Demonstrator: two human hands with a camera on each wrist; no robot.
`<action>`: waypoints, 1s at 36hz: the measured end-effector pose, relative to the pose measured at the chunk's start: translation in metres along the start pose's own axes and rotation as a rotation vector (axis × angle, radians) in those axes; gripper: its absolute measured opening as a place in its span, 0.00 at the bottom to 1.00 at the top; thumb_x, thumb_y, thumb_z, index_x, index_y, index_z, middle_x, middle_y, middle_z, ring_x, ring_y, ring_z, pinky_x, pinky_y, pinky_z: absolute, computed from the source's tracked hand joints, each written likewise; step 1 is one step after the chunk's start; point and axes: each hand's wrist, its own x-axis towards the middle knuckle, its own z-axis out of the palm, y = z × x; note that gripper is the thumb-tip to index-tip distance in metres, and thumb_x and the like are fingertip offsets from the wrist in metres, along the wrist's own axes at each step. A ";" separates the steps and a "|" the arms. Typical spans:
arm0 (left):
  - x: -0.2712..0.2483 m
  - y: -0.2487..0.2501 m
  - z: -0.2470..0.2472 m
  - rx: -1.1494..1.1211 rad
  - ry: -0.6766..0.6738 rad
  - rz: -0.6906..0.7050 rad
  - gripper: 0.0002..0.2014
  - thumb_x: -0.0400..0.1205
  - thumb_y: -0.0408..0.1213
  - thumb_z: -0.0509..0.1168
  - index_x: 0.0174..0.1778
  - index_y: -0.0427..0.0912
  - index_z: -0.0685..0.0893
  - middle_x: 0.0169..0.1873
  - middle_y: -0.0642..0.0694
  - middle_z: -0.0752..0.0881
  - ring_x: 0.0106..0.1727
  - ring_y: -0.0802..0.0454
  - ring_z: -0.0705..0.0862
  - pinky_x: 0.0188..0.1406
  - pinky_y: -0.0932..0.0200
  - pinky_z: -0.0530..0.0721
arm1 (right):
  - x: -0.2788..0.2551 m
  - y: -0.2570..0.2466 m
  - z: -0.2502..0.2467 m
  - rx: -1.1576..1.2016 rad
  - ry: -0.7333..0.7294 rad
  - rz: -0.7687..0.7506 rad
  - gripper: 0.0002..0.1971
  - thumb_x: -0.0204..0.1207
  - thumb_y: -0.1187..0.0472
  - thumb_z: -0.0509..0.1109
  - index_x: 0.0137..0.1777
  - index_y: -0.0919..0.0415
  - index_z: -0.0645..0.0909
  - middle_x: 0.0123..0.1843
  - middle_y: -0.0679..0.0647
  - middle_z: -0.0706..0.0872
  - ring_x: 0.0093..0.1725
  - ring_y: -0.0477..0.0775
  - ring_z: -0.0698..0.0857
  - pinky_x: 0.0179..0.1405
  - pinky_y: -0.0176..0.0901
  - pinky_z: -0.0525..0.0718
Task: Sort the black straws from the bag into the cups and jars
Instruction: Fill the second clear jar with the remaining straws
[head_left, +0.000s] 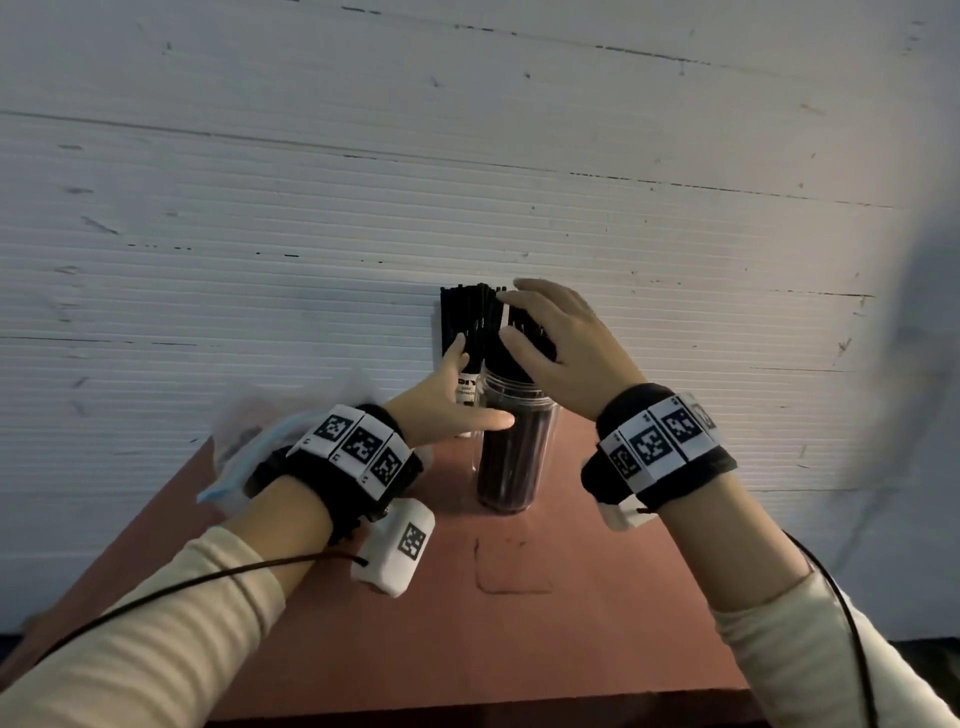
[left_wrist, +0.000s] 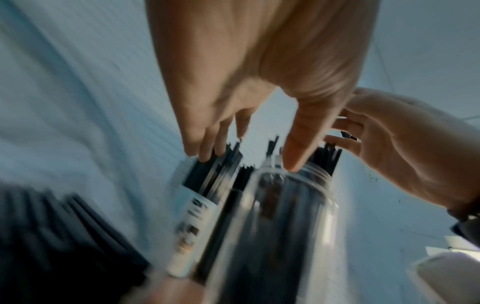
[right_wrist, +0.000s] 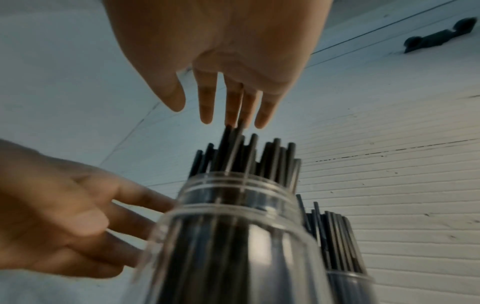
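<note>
A clear jar (head_left: 511, 457) packed with black straws (head_left: 524, 332) stands on the reddish table. Just behind it on the left is a labelled cup (head_left: 466, 389), also full of straws (head_left: 467, 312). My left hand (head_left: 483, 382) is open: its thumb (left_wrist: 293, 160) lies on the jar's rim and its fingers (left_wrist: 205, 148) touch the straws in the labelled cup (left_wrist: 194, 216). My right hand (head_left: 506, 317) hovers open over the jar (right_wrist: 233, 226), straight fingertips (right_wrist: 231, 117) touching the tallest straw ends (right_wrist: 228, 144). Neither hand holds a straw.
A crumpled clear plastic bag (head_left: 244, 431) lies at the table's back left, behind my left wrist. The white ribbed wall (head_left: 467, 182) rises close behind the cup. Bare table surface (head_left: 571, 597) stretches toward me.
</note>
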 end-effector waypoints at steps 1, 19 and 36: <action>-0.006 -0.001 -0.006 0.026 0.033 0.005 0.58 0.72 0.39 0.78 0.86 0.44 0.40 0.85 0.46 0.53 0.85 0.56 0.51 0.77 0.61 0.60 | 0.001 -0.002 -0.001 0.026 0.031 0.001 0.21 0.83 0.50 0.60 0.73 0.55 0.75 0.74 0.53 0.74 0.75 0.54 0.70 0.74 0.46 0.67; -0.114 -0.030 -0.117 0.417 0.126 -0.125 0.13 0.69 0.44 0.72 0.48 0.59 0.85 0.60 0.51 0.85 0.65 0.55 0.79 0.69 0.55 0.75 | 0.004 -0.113 0.108 0.410 -0.402 0.128 0.11 0.75 0.65 0.63 0.43 0.59 0.89 0.42 0.52 0.90 0.41 0.46 0.84 0.44 0.37 0.81; -0.111 -0.046 -0.116 0.422 0.276 -0.119 0.21 0.79 0.24 0.63 0.53 0.58 0.87 0.70 0.45 0.80 0.72 0.51 0.76 0.64 0.56 0.77 | 0.013 -0.140 0.160 0.004 -0.890 0.065 0.25 0.81 0.55 0.65 0.79 0.50 0.69 0.77 0.54 0.73 0.76 0.58 0.72 0.74 0.49 0.68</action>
